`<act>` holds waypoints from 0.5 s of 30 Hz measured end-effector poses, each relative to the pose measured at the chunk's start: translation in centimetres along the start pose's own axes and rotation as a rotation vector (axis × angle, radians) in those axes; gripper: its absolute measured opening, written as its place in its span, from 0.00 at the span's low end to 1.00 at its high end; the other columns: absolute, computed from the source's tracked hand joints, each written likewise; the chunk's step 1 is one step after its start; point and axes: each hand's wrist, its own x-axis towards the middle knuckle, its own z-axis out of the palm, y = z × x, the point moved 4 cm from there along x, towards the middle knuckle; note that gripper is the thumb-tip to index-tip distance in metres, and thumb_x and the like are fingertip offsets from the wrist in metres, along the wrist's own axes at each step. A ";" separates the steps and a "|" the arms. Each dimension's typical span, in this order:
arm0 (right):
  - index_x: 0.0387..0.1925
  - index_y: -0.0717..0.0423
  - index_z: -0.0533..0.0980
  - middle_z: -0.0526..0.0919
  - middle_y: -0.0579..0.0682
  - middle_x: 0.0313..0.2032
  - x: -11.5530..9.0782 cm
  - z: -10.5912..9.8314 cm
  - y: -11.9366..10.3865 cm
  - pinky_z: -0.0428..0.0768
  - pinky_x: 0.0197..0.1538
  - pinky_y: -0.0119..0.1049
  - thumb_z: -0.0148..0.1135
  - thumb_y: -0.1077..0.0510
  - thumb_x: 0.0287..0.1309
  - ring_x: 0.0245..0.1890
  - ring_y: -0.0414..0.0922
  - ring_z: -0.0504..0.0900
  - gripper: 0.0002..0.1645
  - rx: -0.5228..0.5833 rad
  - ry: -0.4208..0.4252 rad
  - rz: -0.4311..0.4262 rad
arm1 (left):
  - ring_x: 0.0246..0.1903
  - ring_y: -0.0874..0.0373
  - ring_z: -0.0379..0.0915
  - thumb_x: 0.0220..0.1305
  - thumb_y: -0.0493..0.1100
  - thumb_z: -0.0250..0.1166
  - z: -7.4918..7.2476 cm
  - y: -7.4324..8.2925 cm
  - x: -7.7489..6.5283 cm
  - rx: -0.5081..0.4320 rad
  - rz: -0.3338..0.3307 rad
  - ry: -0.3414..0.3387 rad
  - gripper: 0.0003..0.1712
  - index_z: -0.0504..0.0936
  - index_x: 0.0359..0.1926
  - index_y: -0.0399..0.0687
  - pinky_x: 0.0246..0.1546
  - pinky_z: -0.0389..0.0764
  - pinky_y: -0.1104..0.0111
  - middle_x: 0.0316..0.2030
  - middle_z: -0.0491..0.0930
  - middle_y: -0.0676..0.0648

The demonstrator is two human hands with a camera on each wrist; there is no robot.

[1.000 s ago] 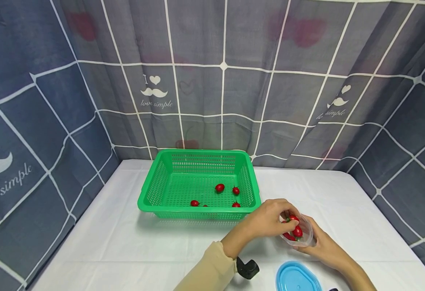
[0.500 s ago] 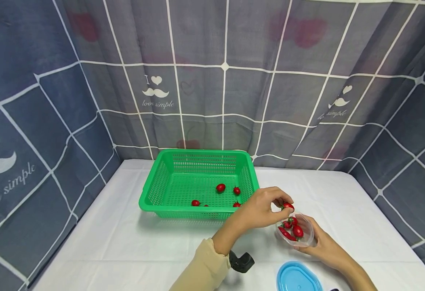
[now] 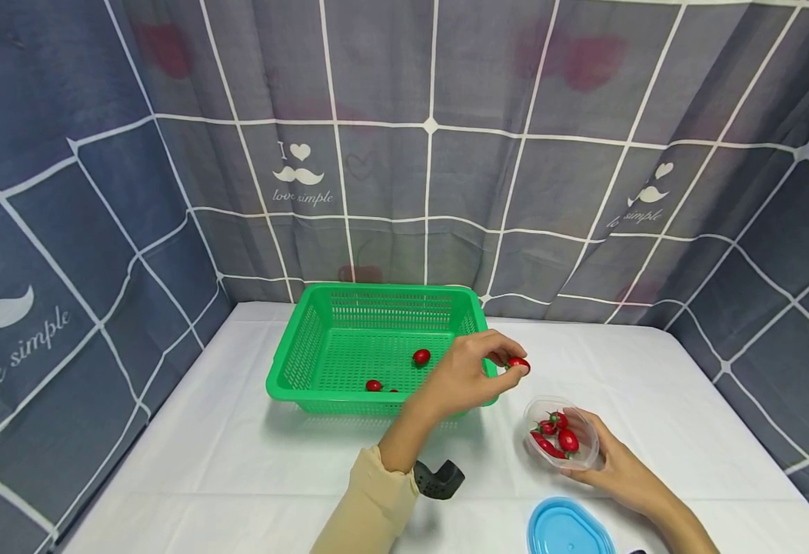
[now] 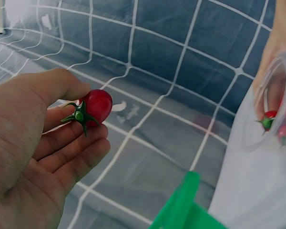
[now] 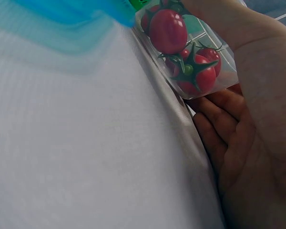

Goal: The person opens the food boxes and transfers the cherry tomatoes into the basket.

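A red cherry tomato (image 3: 518, 365) with a green calyx is pinched between the thumb and fingers of my left hand (image 3: 467, 371), held above the right rim of a green basket (image 3: 377, 398). Close up in the left wrist view, the same tomato (image 4: 99, 106) sits at the fingertips. On the white cloth my right hand (image 3: 612, 463) grips a clear plastic tub (image 3: 590, 452) from its right side. Several cherry tomatoes (image 3: 567, 441) lie in the tub. Inside the basket are a tomato (image 3: 421, 356) and others by its front wall; my left hand covers its right part.
A light blue lid (image 3: 570, 529) lies on the white-covered table (image 3: 190, 462) in front of the tub. A black wrist mount (image 3: 439, 481) hangs at my left wrist. Dark grey checked curtains (image 3: 384, 177) stand behind and at both sides.
My left hand has lifted a cherry tomato out of the tub and carried it up and left towards the basket. My right hand and the tub have stayed in place.
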 end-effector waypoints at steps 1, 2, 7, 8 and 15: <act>0.75 0.38 0.60 0.73 0.54 0.69 0.0 0.0 0.0 0.50 0.57 0.06 0.79 0.47 0.54 0.64 0.13 0.59 0.52 0.003 0.000 -0.001 | 0.38 0.66 0.79 0.67 0.40 0.70 -0.3 0.0 -0.1 -0.005 -0.005 0.007 0.08 0.87 0.45 0.44 0.47 0.82 0.77 0.40 0.87 0.51; 0.75 0.39 0.60 0.73 0.55 0.69 0.0 0.0 0.0 0.50 0.57 0.06 0.79 0.48 0.54 0.64 0.13 0.59 0.52 0.007 0.002 -0.004 | 0.38 0.66 0.79 0.67 0.40 0.70 -0.6 0.0 -0.1 -0.009 -0.006 0.015 0.07 0.87 0.45 0.44 0.47 0.82 0.76 0.40 0.87 0.51; 0.75 0.40 0.60 0.73 0.56 0.69 0.0 0.1 0.0 0.49 0.56 0.05 0.79 0.48 0.53 0.64 0.12 0.57 0.53 0.008 0.008 -0.012 | 0.38 0.66 0.80 0.68 0.39 0.69 -2.0 -0.3 -0.4 -0.010 -0.025 0.042 0.06 0.87 0.44 0.45 0.48 0.82 0.75 0.39 0.86 0.52; 0.75 0.40 0.60 0.73 0.56 0.69 0.0 0.1 0.0 0.50 0.57 0.05 0.80 0.48 0.53 0.64 0.12 0.57 0.53 0.009 0.009 -0.013 | 0.38 0.66 0.80 0.68 0.39 0.69 -2.3 -0.3 -0.4 -0.014 -0.025 0.047 0.06 0.86 0.44 0.45 0.48 0.83 0.74 0.39 0.86 0.52; 0.75 0.39 0.60 0.72 0.56 0.70 0.0 0.1 0.0 0.48 0.57 0.07 0.79 0.48 0.53 0.64 0.11 0.56 0.52 0.006 0.004 0.002 | 0.39 0.63 0.82 0.67 0.38 0.70 -3.8 -0.9 -0.8 -0.051 -0.029 0.087 0.08 0.86 0.45 0.42 0.49 0.84 0.71 0.39 0.87 0.50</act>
